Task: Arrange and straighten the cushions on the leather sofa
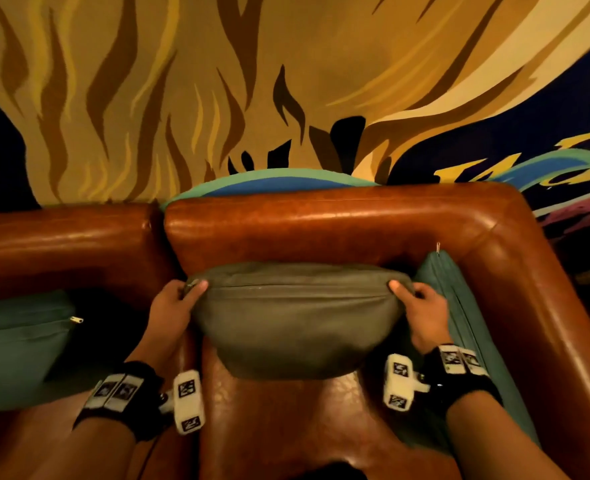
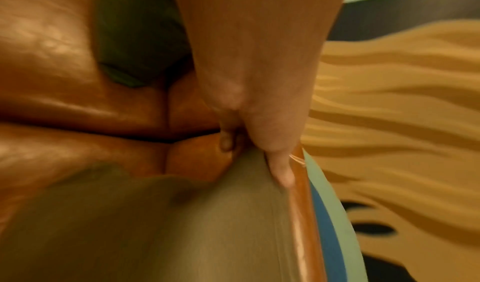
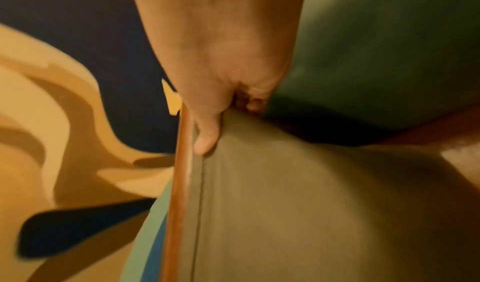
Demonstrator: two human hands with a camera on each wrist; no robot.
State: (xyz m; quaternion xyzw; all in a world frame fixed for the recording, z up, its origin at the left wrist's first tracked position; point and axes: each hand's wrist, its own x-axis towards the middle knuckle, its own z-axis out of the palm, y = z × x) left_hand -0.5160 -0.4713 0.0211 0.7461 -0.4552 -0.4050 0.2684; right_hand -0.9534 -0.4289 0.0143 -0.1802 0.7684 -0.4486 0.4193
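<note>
An olive-grey cushion (image 1: 297, 317) stands upright against the backrest of the brown leather sofa (image 1: 321, 223), zip seam on top. My left hand (image 1: 186, 292) pinches its top left corner, thumb on the front. My right hand (image 1: 407, 294) pinches the top right corner the same way. In the left wrist view the left hand (image 2: 249, 143) grips the cushion (image 2: 207, 225) by its edge; the right wrist view shows the right hand (image 3: 221, 122) on the cushion (image 3: 298, 204) corner. A teal cushion (image 1: 459, 306) leans in the sofa's right corner behind my right hand.
Another teal cushion (image 1: 16, 344) with a zip pull lies on the left seat. The sofa armrest (image 1: 543, 306) runs along the right. A painted mural wall (image 1: 252, 81) rises directly behind the backrest. Bare leather seat (image 1: 286, 427) shows in front of the olive cushion.
</note>
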